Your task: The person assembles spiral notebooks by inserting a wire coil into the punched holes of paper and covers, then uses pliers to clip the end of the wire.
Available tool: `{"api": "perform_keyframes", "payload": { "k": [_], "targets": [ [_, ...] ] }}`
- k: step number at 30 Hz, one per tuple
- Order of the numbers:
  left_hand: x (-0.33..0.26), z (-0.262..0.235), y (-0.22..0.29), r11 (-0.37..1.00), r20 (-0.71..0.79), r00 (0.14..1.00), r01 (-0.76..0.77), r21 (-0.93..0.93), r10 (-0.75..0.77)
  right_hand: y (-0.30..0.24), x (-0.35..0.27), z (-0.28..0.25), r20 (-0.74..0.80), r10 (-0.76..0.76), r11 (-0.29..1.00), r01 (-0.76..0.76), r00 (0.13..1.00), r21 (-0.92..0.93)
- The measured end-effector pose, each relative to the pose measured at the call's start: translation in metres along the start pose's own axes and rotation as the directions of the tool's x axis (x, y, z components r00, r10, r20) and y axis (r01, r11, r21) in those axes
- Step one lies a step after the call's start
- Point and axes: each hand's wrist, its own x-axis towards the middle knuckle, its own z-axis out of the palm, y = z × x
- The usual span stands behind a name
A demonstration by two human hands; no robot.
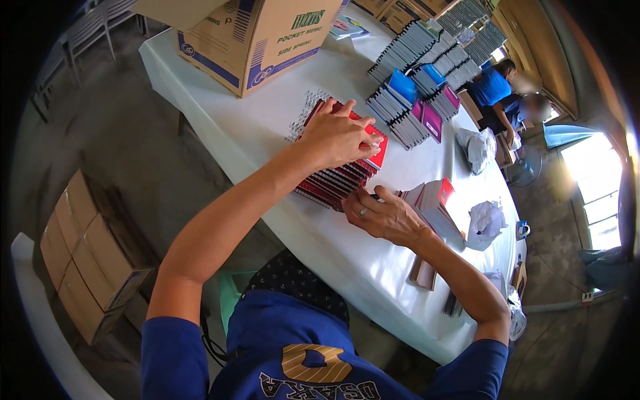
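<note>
A stack of red spiral notebooks [333,180] lies on the white-covered table in front of me, its edges fanned like steps. Across the top red cover rests my left hand [340,137], fingers spread and slightly bent. My right hand [380,215], with a ring on one finger, is at the stack's near right corner. Its fingers are curled inward, and a small dark thing shows by them that I cannot make out. Loose wire spirals [307,113] lie just beyond the stack on the left.
Beyond stands a large cardboard box [267,40]. Stacks of spiral notebooks [407,87] fill the far right. Another red-covered pile [433,200] and crumpled plastic [485,223] sit right of my hands. Cartons [93,253] stand on the floor at left. A person in blue [490,87] works farther back.
</note>
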Motion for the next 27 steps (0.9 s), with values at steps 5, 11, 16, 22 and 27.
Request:
{"api": "perform_keyframes", "payload": {
  "k": [5, 11, 16, 22, 27],
  "targets": [
    [-0.002, 0.0, -0.001, 1.0, -0.01, 1.0, -0.004, 0.001, 0.004, -0.007, 0.006, -0.003, 0.033, -0.015, 1.0, 0.015, 0.999, -0.009],
    [-0.002, 0.004, -0.002, 1.0, -0.029, 1.0, -0.008, -0.001, 0.008, -0.014, 0.015, -0.008, 0.053, 0.002, 1.0, -0.003, 0.999, 0.015],
    [-0.002, 0.002, 0.0, 1.0, -0.041, 0.999, -0.009, 0.005, 0.009, -0.049, 0.043, -0.027, 0.512, 0.196, 0.973, -0.232, 0.837, 0.007],
    [-0.004, 0.004, -0.003, 1.0, -0.046, 0.999, 0.0, -0.014, -0.001, -0.027, 0.031, -0.036, 0.437, 0.254, 0.952, -0.303, 0.863, 0.046],
    [-0.003, 0.006, -0.002, 1.0, -0.059, 0.998, -0.02, 0.017, 0.021, -0.006, 0.0, -0.041, 0.22, 0.176, 0.983, -0.182, 0.96, 0.011]
  ]
}}
